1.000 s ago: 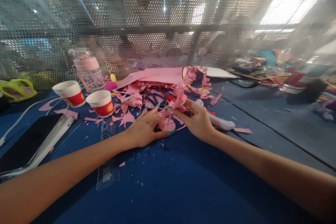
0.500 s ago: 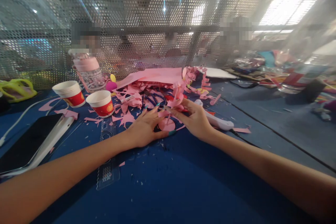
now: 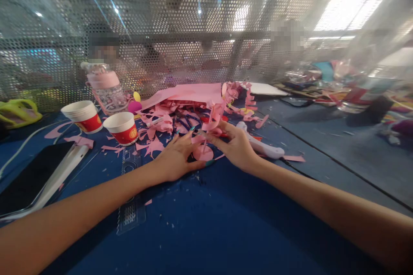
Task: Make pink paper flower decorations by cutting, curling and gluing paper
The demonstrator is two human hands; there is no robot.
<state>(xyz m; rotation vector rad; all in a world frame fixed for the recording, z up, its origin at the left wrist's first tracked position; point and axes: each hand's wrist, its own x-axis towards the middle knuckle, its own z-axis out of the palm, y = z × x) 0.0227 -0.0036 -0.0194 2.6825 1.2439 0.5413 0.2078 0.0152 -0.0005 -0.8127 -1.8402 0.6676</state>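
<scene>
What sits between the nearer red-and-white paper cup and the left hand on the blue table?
In the head view, pink paper scraps and one end of a clear plastic ruler lie on the blue table between the nearer red-and-white paper cup and the left hand.

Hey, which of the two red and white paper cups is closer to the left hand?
The single cup, nearer the middle of the table, is closer to the left hand. The other, further left, is a stack of cups beside the pink-lidded bottle.
</scene>
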